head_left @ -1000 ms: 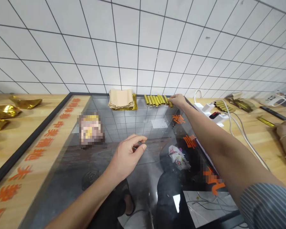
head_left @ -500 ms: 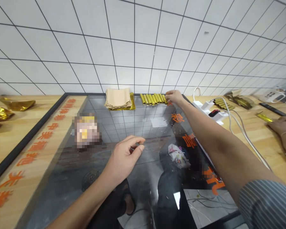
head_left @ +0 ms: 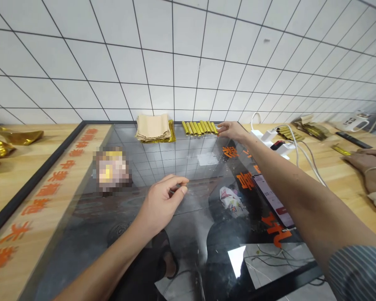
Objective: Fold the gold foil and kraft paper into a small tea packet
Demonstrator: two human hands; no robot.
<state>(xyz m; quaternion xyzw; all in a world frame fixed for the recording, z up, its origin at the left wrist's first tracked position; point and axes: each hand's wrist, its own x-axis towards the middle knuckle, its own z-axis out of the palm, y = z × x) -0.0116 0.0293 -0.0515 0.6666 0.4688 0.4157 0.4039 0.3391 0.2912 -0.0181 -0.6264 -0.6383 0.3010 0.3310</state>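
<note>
My left hand (head_left: 164, 202) hovers over the dark glass tabletop (head_left: 191, 209). Its fingers are loosely bent, with a gap between thumb and forefinger and nothing visible between them. At the far edge, my right hand (head_left: 233, 131) has its thumb and fingertips at the right end of a row of gold paper rolls (head_left: 200, 128), around the last roll, which the fingers partly cover. Left of the row lies a stack of tan-backed paper sheets (head_left: 153, 126) with gold sheets showing at its edge.
Gold foil ingot shapes (head_left: 21, 136) lie at far left. A blurred-out object (head_left: 113, 171) sits on the glass. On the right are a phone (head_left: 271, 198), a power strip with white plugs and cables (head_left: 268, 136), more gold rolls (head_left: 288, 133), a mug (head_left: 354, 122) and another person's hands (head_left: 368, 163).
The view has shifted slightly, and more of the phone shows beside my right forearm. Both hands keep nearly the same poses, with the right one still at the end of the row.
</note>
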